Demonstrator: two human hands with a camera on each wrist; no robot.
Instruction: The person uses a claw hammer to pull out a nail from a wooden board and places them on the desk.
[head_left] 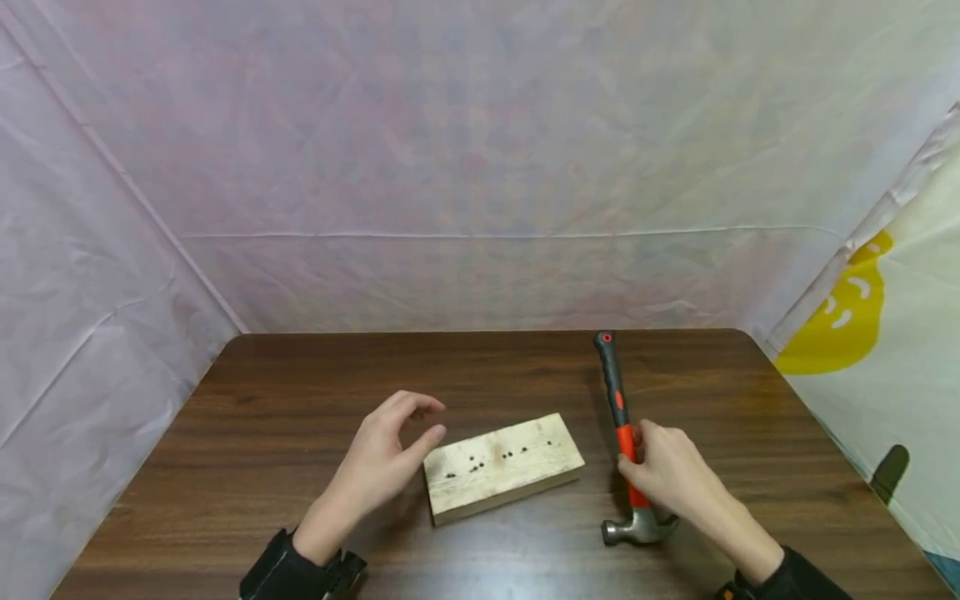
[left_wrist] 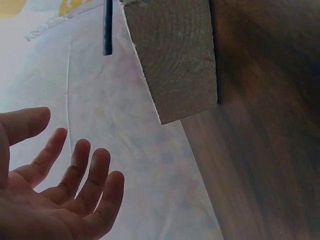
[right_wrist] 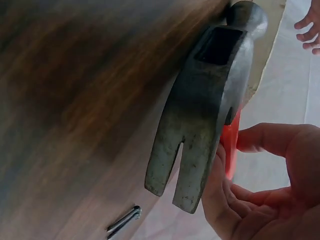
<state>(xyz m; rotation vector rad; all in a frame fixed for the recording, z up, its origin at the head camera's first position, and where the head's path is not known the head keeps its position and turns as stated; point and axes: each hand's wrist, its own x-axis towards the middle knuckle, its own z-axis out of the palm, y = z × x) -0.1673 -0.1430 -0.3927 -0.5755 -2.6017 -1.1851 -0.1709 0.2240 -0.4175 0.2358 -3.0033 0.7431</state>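
Note:
My right hand (head_left: 675,471) pinches the red shaft of a claw hammer (head_left: 626,443) between thumb and fingers. The hammer's black grip points to the far edge and its steel head (right_wrist: 202,95) toward me; whether it touches the table, I cannot tell. A pale wooden block (head_left: 502,467) with several dark holes or spots along its top lies left of the hammer. By the block's left end hovers my left hand (head_left: 378,454), its fingers loosely bent around nothing. The left wrist view shows a gap between that hand and the block's end grain (left_wrist: 175,60).
All this is on a brown wood-grain table (head_left: 300,375). In the right wrist view, a few nails (right_wrist: 124,221) lie on the tabletop near the claw. White cloth (head_left: 480,167) hangs behind the table and at both sides, with a yellow figure (head_left: 836,325) on the right.

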